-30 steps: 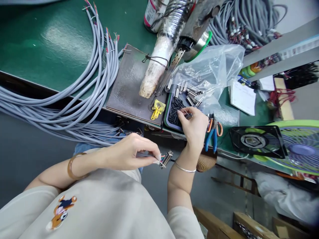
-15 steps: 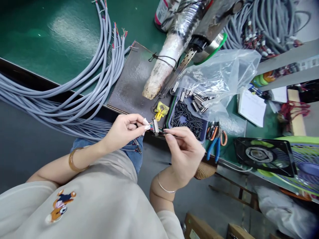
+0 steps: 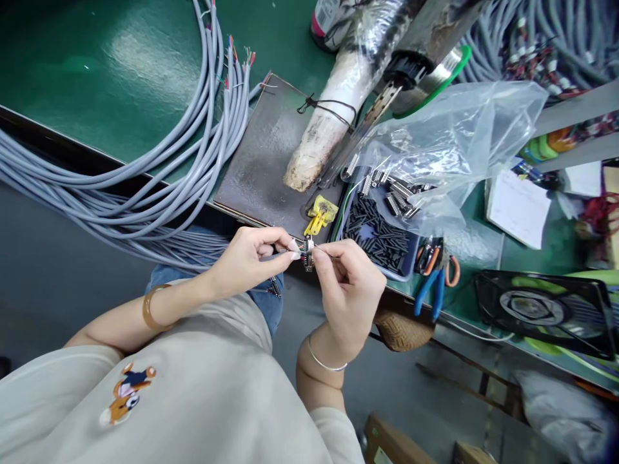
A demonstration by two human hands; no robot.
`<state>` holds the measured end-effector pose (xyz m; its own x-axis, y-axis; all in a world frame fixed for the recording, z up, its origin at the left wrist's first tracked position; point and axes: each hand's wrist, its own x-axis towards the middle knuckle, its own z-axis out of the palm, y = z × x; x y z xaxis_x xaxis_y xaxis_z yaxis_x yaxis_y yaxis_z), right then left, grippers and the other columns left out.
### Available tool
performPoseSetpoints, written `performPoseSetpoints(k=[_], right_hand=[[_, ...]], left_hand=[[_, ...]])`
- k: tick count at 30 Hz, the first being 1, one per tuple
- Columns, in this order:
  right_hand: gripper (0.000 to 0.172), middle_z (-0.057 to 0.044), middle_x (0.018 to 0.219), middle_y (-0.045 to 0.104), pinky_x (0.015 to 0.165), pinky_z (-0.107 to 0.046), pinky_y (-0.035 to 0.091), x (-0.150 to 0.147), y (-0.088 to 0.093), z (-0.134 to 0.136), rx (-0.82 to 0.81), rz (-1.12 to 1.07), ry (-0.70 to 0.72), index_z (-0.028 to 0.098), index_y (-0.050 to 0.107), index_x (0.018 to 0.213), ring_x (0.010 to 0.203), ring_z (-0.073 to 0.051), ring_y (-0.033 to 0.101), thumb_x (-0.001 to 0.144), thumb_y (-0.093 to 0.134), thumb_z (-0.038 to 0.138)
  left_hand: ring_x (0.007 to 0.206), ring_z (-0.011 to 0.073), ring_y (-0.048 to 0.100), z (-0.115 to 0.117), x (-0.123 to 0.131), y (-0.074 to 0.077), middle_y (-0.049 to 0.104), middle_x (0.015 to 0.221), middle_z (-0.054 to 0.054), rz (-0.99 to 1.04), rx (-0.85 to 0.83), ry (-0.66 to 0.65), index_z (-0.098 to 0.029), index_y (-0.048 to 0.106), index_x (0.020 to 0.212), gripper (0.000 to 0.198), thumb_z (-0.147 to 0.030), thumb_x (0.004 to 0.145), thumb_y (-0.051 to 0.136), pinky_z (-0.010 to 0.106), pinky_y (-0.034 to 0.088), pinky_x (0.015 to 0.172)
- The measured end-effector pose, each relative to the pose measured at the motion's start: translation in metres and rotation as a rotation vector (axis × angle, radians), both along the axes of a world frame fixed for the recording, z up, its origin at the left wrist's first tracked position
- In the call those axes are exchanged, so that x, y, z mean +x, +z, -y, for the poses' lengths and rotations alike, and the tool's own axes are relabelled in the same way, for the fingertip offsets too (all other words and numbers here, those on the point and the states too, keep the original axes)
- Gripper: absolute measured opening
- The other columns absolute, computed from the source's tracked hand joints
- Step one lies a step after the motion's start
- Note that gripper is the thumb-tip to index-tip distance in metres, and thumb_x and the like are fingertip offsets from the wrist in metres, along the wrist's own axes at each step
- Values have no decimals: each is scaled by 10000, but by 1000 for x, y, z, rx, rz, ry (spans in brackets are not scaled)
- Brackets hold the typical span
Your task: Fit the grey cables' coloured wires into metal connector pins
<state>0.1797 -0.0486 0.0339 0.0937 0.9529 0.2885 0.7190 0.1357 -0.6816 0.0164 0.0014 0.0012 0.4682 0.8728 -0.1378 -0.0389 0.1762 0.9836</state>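
My left hand is closed in a pinch on the thin coloured wires at a grey cable's end. Those wires run into a metal multi-pin connector, held in the air just off the bench edge. From the other side, my right hand reaches the connector, thumb and forefinger pinched on a thin dark sliver whose kind I cannot make out. Its tip meets the connector, partly hidden by the fingers. More wired connectors hang by my lap, below the left hand.
Beyond my hands, a blue bin holds black sleeves and loose connectors under a clear bag. A soldering iron slants beside a wrapped post. Pliers, a fan and grey cables lie around.
My right hand has moved left, so its fingertips now meet the connector. The connector has turned slightly in my left hand's pinch. The whole view has shifted a little.
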Motion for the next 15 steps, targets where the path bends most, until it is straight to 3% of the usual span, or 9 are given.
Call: performPoseSetpoints(k=[6, 12, 15], right_hand=[[115, 39, 735, 631, 565, -237, 384, 4, 0, 0, 0, 80, 54, 206, 669, 818, 588, -72, 493, 931, 670, 227], [97, 30, 707, 650, 571, -237, 407, 3, 0, -7, -115, 2, 272, 211, 720, 832, 602, -86, 518, 918, 677, 209], [72, 59, 638, 572, 510, -227, 350, 4, -4, -4, -77, -45, 200, 230, 761, 948, 525, -68, 422, 892, 719, 243]], left_hand=[[602, 62, 524, 2, -2, -2, 631, 761, 0, 55, -2, -74, -150, 574, 909, 146, -173, 779, 638, 178, 370, 537], [549, 45, 485, 6, -5, -5, 618, 711, -48, 95, -49, -152, -189, 488, 999, 273, -147, 779, 644, 160, 335, 517], [591, 52, 529, 4, -6, -5, 638, 768, -21, 180, -89, -135, -172, 534, 1056, 304, -155, 785, 670, 158, 382, 536]])
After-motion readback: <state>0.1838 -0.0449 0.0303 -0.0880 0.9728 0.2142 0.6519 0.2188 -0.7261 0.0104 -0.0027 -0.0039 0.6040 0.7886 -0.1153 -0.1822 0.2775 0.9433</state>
